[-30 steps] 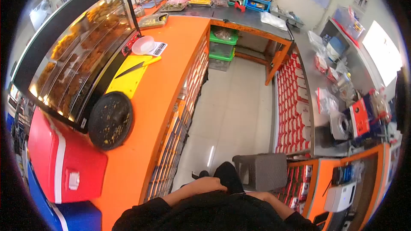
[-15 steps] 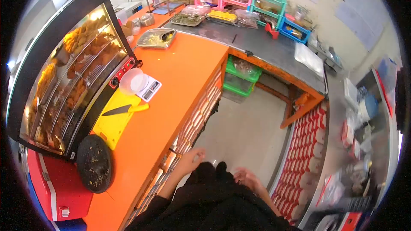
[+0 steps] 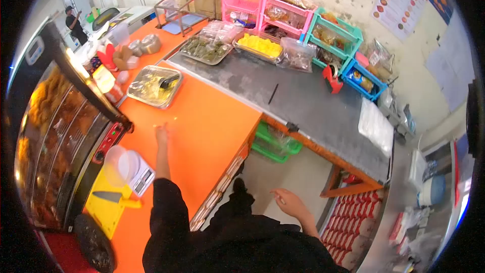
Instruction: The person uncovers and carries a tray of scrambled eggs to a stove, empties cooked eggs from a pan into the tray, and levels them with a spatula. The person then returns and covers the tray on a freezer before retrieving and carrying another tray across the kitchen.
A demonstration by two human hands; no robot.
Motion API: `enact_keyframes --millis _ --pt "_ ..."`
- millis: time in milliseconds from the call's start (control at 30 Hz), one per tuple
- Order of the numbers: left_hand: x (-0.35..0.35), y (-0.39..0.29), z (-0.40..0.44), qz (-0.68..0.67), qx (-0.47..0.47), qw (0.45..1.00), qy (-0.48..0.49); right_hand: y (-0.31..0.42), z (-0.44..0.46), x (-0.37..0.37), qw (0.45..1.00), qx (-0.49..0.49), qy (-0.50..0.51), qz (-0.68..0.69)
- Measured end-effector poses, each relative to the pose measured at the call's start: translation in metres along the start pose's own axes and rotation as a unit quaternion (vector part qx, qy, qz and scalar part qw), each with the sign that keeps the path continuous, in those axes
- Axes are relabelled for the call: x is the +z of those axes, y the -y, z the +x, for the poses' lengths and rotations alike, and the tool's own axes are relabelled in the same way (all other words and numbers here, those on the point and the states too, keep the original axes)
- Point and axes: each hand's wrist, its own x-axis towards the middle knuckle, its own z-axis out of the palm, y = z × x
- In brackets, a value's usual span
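My left hand (image 3: 161, 133) is stretched out over the orange counter (image 3: 202, 121), fingers apart and holding nothing, just below a metal tray (image 3: 146, 87) of yellow food with a dark utensil in it. Nearer me on the left, a clear round container sits on a white digital scale (image 3: 143, 181). Beside it a knife (image 3: 107, 196) with a yellow handle lies on a yellow cutting board (image 3: 112, 215). My right hand (image 3: 287, 201) hangs above the floor, to the right of my legs, its index finger extended and nothing visible in it.
A glass food warmer (image 3: 55, 146) and a black round plate (image 3: 94, 242) stand at left. The dark table (image 3: 298, 106) bears trays of green and yellow food (image 3: 258, 45), coloured baskets and a plastic bag stack (image 3: 376, 125). A distant person (image 3: 76, 24) stands at the upper left.
The view has moved forward toward the counter and dark table. My left hand has gone from near my body to reach over the counter. My right hand has lifted away from my body.
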Motion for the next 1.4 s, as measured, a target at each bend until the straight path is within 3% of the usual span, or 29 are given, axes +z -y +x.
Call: enact_keyframes --millis 33,100,200,267,300,333,367,467,500,567,667,733,867,967,1000,1100,1133,1233,1367,1400 --pt "0.017 -0.019 0.030 0.012 -0.055 0.998 -0.039 -0.007 0.017 -0.010 1.000 0.007 0.007 0.005" --pt "0.040 -0.044 0.048 -0.130 -0.095 0.980 -0.120 -0.018 0.045 -0.029 0.999 0.025 0.024 0.025" --pt "0.061 -0.067 0.076 -0.095 -0.119 0.964 -0.219 -0.034 0.091 -0.063 1.000 0.008 0.007 -0.006" --pt "0.048 -0.026 0.127 -0.210 -0.023 0.966 -0.146 -0.045 0.130 -0.089 0.996 0.071 0.040 0.046" --pt "0.045 -0.016 0.143 -0.170 -0.036 0.974 -0.148 -0.050 0.151 -0.102 0.990 0.102 0.058 0.072" --pt "0.041 -0.025 0.139 -0.129 -0.050 0.979 -0.152 -0.060 0.175 -0.111 0.995 0.060 0.020 0.078" --pt "0.038 -0.028 0.130 -0.090 -0.066 0.981 -0.158 -0.074 0.202 -0.119 0.996 0.019 -0.016 0.081" --pt "0.053 -0.031 0.086 -0.232 0.009 0.968 -0.100 -0.121 0.303 -0.145 0.975 0.061 -0.032 0.209" --pt "0.043 -0.007 0.090 -0.053 0.045 0.994 -0.086 -0.132 0.343 -0.156 0.958 0.045 -0.048 0.279" --pt "0.077 -0.044 0.011 -0.066 -0.035 0.980 -0.184 -0.156 0.420 -0.178 0.944 0.068 -0.071 0.315" --pt "0.074 -0.020 -0.053 -0.025 -0.003 0.981 -0.190 -0.187 0.527 -0.189 0.915 0.151 -0.158 0.338" --pt "0.082 -0.023 -0.108 -0.014 -0.043 0.976 -0.213 -0.189 0.577 -0.193 0.892 0.204 -0.222 0.337" --pt "0.091 -0.015 -0.190 -0.040 -0.068 0.972 -0.221 -0.187 0.621 -0.186 0.832 0.265 -0.362 0.327" --pt "0.094 -0.015 -0.243 -0.005 -0.098 0.964 -0.248 -0.197 0.632 -0.190 0.847 0.326 -0.345 0.241" --pt "0.094 -0.015 -0.258 0.009 -0.104 0.958 -0.266 -0.206 0.634 -0.190 0.860 0.299 -0.327 0.253" --pt "0.091 -0.012 -0.288 0.035 -0.116 0.947 -0.299 -0.207 0.633 -0.195 0.823 0.344 -0.261 0.370" --pt "0.088 -0.010 -0.295 0.034 -0.114 0.946 -0.300 -0.202 0.630 -0.196 0.781 0.372 -0.224 0.449" --pt "0.069 0.005 -0.309 0.022 -0.092 0.958 -0.271 -0.162 0.600 -0.201 0.755 0.370 -0.181 0.510" --pt "0.059 -0.001 -0.315 0.062 -0.031 0.970 -0.233 -0.159 0.574 -0.204 0.733 0.337 -0.042 0.589" --pt "0.060 -0.007 -0.317 0.062 -0.036 0.972 -0.222 -0.141 0.559 -0.212 0.725 0.369 -0.027 0.581"
